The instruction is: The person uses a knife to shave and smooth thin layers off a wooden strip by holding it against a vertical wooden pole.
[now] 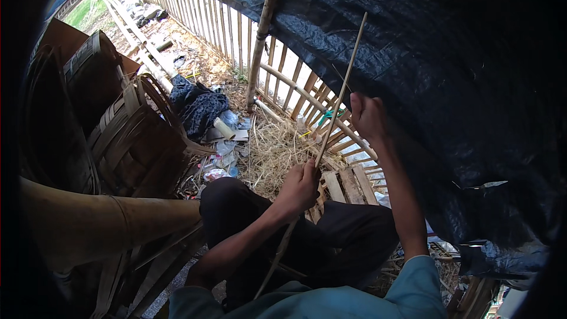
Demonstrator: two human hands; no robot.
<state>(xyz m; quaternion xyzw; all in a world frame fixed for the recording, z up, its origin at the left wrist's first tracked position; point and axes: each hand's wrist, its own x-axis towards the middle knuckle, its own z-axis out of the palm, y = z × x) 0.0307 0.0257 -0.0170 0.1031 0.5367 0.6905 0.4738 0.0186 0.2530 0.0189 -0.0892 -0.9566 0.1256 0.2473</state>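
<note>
A long, thin bamboo strip slants across the view, from high in front of me down past my lap. My left hand is closed around its middle, just above my knees. Beyond it and to the right, my right hand is raised in a fist beside the upper part of the strip. Something very thin pokes out above that fist toward the strip; most of it is hidden by the fingers, and its kind is too small to tell.
Woven baskets and a thick bamboo pole stand at my left. Ahead are a heap of shavings, a dark cloth and a bamboo fence. A dark tarp hangs close on the right.
</note>
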